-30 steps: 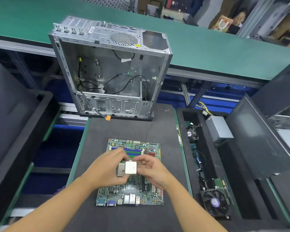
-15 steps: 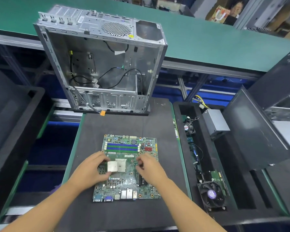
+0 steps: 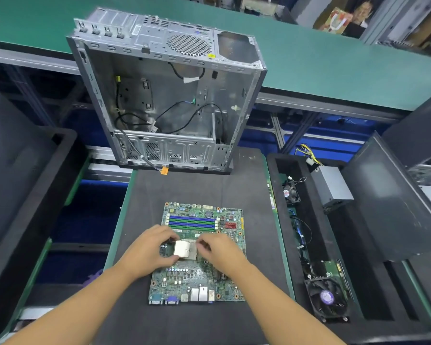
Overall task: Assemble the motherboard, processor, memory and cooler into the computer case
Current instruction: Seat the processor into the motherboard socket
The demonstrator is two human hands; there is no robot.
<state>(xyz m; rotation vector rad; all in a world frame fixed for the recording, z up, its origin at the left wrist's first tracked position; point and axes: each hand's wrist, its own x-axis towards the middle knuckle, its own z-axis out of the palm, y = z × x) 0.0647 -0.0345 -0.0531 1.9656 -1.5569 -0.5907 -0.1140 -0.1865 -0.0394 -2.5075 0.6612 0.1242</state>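
Our left hand pinches the processor just left of the socket; fingers of our right hand curl at the socket's right edge, grip unclear.

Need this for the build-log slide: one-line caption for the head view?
Left hand holds the processor over the motherboard, right hand close beside it; the open computer case stands behind.

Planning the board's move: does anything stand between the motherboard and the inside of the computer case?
Yes: loose black cables cross inside the computer case, and one with an orange plug hangs over its near edge, toward the motherboard.
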